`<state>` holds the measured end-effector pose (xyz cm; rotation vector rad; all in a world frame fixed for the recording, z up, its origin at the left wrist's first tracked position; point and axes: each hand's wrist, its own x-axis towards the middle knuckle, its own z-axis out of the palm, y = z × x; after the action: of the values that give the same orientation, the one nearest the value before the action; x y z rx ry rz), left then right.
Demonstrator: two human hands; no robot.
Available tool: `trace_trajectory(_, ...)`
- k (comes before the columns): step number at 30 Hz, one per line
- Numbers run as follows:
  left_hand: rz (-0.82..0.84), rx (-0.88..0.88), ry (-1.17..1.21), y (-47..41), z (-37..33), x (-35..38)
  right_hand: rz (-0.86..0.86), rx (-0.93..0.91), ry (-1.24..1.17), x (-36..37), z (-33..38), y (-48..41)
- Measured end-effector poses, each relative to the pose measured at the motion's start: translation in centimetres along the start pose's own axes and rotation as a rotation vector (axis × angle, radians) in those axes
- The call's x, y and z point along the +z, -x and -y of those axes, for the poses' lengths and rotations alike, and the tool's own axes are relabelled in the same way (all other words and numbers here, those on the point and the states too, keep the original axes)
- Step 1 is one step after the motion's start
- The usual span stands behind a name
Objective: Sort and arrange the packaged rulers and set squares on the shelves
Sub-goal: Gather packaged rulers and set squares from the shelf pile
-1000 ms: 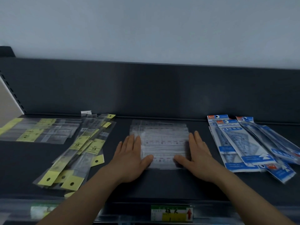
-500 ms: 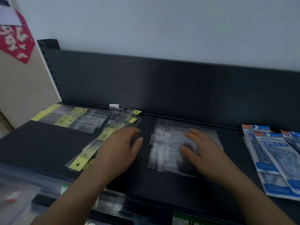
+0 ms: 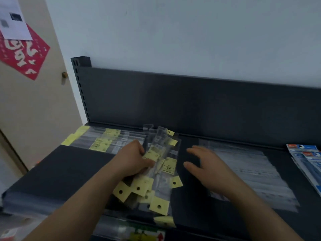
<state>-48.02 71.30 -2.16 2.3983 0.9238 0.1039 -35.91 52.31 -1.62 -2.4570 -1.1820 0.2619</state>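
Observation:
A loose pile of clear ruler packs with yellow header tags [image 3: 160, 173] lies on the dark shelf [image 3: 60, 171]. My left hand [image 3: 133, 160] grips the pile's left side, fingers curled into the packs. My right hand [image 3: 206, 168] hovers just right of the pile with fingers spread, holding nothing. A neat stack of plain clear packs [image 3: 250, 173] lies to its right. Another row of yellow-tagged packs [image 3: 104, 141] lies flat at the back left. Blue-headed set square packs [image 3: 307, 159] sit at the far right edge.
The shelf's dark back panel [image 3: 191, 105] rises behind the packs, with a slotted upright [image 3: 81, 91] at its left end. A door with a red paper decoration [image 3: 22, 54] stands to the left. Price labels [image 3: 145, 236] run along the shelf's front rail.
Both hands left the clear stack and shifted left. My left hand went from flat to gripping the yellow-tagged pile; my right hand lifted off the clear packs. The view swung left.

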Motion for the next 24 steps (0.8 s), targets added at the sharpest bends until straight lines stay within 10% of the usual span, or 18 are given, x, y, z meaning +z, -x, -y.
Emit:
trace_trajectory(16,0.222,0.544,0.012,-3.4,5.9,-7.0,-0.141,0.008,-0.063,4.3,6.8,-3.6)
trace_trajectory(24,-0.581,0.482,0.259,-2.5,7.4,-8.4,-0.342,0.231,-0.547,2.9,7.4,-2.0)
